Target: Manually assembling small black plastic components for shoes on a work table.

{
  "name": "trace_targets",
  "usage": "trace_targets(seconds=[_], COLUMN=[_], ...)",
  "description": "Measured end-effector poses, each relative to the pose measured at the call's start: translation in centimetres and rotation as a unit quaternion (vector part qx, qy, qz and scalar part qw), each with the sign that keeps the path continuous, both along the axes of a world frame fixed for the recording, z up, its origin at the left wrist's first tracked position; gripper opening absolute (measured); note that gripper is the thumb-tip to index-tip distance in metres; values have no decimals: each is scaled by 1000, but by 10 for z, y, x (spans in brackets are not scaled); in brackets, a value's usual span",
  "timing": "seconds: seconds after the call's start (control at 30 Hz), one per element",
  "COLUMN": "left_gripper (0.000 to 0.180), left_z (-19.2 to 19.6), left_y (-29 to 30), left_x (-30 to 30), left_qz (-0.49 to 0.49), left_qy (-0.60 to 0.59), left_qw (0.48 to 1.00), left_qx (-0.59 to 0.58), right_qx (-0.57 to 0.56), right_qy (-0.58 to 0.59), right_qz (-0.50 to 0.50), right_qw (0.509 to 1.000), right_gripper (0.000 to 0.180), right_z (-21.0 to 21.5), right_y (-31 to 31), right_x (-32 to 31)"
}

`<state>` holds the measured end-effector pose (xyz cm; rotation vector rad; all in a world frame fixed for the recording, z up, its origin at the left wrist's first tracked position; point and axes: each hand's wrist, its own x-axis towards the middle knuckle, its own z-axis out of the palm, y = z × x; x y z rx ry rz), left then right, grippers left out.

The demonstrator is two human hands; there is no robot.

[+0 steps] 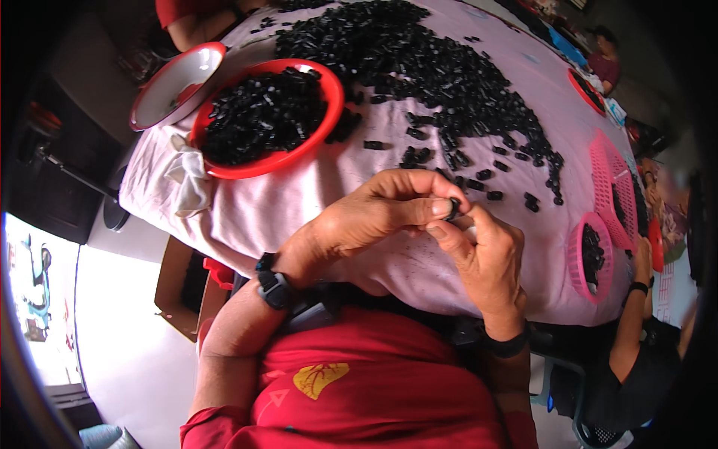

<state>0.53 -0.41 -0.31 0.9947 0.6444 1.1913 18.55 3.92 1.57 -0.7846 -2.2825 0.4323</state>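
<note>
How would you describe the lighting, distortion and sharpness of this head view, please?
Head view: strong fisheye bend with dark vignetted corners; bright overexposed floor at lower left; the pink tablecloth is evenly lit; the hands, left hand and right hand, look fairly sharp, while the small black piece between them is hard to resolve.

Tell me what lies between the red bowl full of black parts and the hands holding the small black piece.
In the head view, mostly bare pink tablecloth lies between the red bowl and the left hand. One stray black part sits near the bowl.
</note>
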Motion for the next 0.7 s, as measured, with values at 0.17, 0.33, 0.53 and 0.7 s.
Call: trace_targets(seconds=[0.17,0.33,0.53,0.7], left_gripper=[26,16,27,30], left_z=[4,-6,18,2], left_y=[4,11,5,10], left_x=[-14,-92,-103,-70], left_qz=[120,287,409,346], left_qy=[-42,-310,-302,228], left_qw=[991,907,861,907], left_qx=[-34,-5,-14,72], right_qx=[-56,-78,-93,-73], right_qy=[10,6,56,78], right_qz=[-10,-12,-12,-30], right_qw=[998,997,994,994], right_gripper=[42,40,32,23], right_z=[-2,5,1,-3], right_y=[1,0,4,5], right_x=[7,4,3,2])
